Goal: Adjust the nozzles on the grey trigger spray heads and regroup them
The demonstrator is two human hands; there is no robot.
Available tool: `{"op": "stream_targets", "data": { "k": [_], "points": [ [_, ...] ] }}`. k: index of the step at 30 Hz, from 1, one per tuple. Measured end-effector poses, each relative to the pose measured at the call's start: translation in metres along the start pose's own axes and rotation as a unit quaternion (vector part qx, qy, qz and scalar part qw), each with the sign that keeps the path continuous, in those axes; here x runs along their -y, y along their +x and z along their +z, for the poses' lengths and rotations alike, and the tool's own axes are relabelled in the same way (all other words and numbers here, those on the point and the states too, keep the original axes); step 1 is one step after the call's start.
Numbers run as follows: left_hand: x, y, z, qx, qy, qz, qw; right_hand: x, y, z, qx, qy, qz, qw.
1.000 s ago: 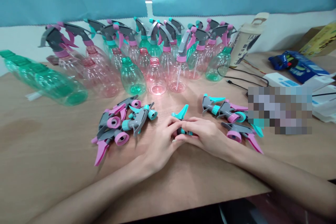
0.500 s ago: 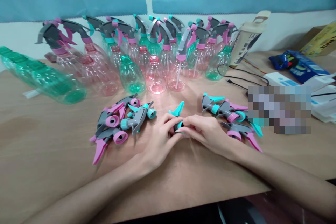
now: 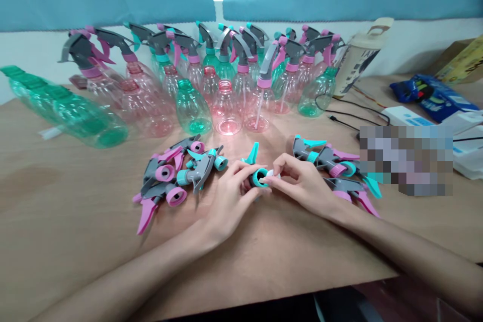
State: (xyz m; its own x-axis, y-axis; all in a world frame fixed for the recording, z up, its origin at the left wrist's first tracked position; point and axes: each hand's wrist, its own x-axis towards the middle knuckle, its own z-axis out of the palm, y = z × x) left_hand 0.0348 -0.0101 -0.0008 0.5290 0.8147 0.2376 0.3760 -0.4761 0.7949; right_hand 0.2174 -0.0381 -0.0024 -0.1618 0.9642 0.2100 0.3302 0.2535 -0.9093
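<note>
My left hand (image 3: 234, 186) is closed around a grey and teal trigger spray head (image 3: 259, 177), its round collar opening turned toward me and its teal trigger pointing up. Just to the right, my right hand (image 3: 298, 181) pinches a small white piece (image 3: 273, 174) at the collar's edge; its exact shape is partly hidden by the fingers. Loose pink and teal spray heads (image 3: 166, 173) lie in a cluster left of my hands. Another group of spray heads (image 3: 327, 157) lies to the right, partly behind my right wrist.
Behind stand several pink and green bottles, some with spray heads fitted; an open pink bottle (image 3: 228, 110) and an open green bottle (image 3: 193, 110) are in front. Nested green bottles (image 3: 68, 110) lie at left. A tumbler (image 3: 354, 60), black cable (image 3: 352, 113) and blue packet (image 3: 433, 95) are at right.
My right hand has drawn slightly away from the spray head, uncovering its collar opening and the white piece between my fingers. The camera view has shifted a little.
</note>
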Motion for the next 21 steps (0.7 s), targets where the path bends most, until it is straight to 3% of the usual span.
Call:
{"op": "stream_targets", "data": {
  "k": [5,16,21],
  "points": [
    [-0.001,-0.001,-0.001,-0.007,0.007,-0.001,1.000,-0.002,0.005,-0.004,-0.042,0.057,0.021,0.997],
    [-0.004,-0.001,-0.001,-0.010,-0.008,-0.008,1.000,0.004,0.005,-0.009,-0.113,0.018,0.024,0.993],
    [-0.005,0.000,-0.001,-0.008,-0.015,0.003,1.000,0.014,0.003,-0.009,-0.093,0.053,0.036,0.994]
  ]
}}
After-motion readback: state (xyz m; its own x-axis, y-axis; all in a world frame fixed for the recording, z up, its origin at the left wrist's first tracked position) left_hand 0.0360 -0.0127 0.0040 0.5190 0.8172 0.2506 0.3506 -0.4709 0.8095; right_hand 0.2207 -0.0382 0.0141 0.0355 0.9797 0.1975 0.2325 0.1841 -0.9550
